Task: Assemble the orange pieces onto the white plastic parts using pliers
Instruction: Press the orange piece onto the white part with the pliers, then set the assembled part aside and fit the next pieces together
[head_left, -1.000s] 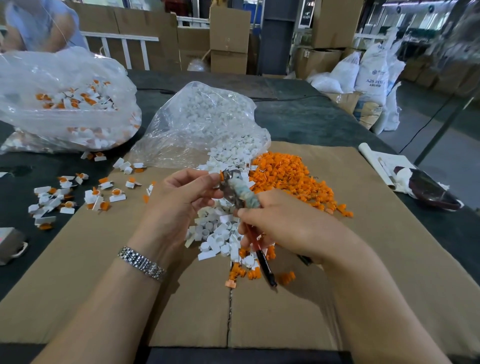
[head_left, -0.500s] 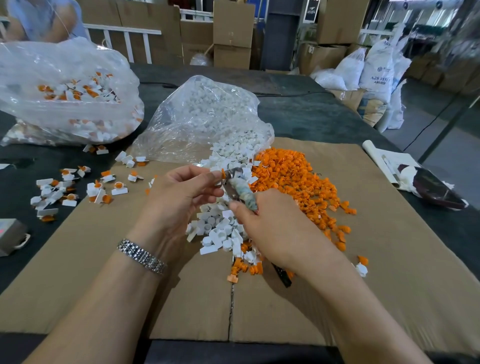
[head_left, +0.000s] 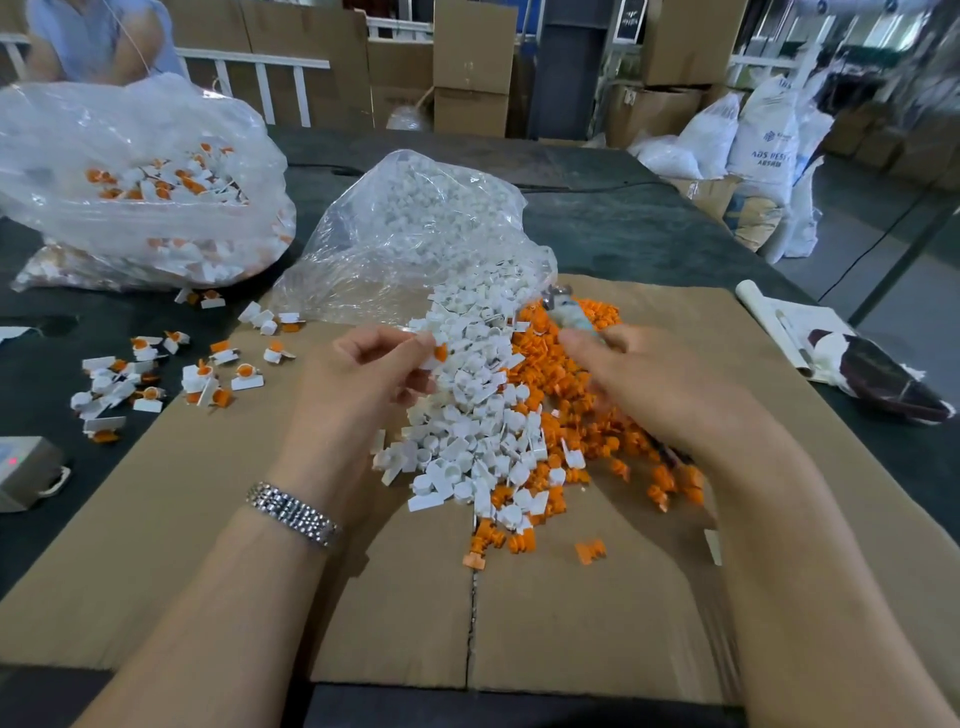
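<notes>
left hand (head_left: 358, 374) pinches joined white-orange piece (head_left: 435, 355) — right hand (head_left: 670, 384) grips pliers (head_left: 569, 314); some assembled pieces (head_left: 156, 379) far left, big loose heaps (head_left: 493, 415) remain.

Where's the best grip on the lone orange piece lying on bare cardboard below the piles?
Take the lone orange piece across its short sides, coming straight down from above. It lies flat on the cardboard, clear of the orange pile, with open space on every side, so fingertips fit either side. Its exact shape is too small to tell.
</notes>
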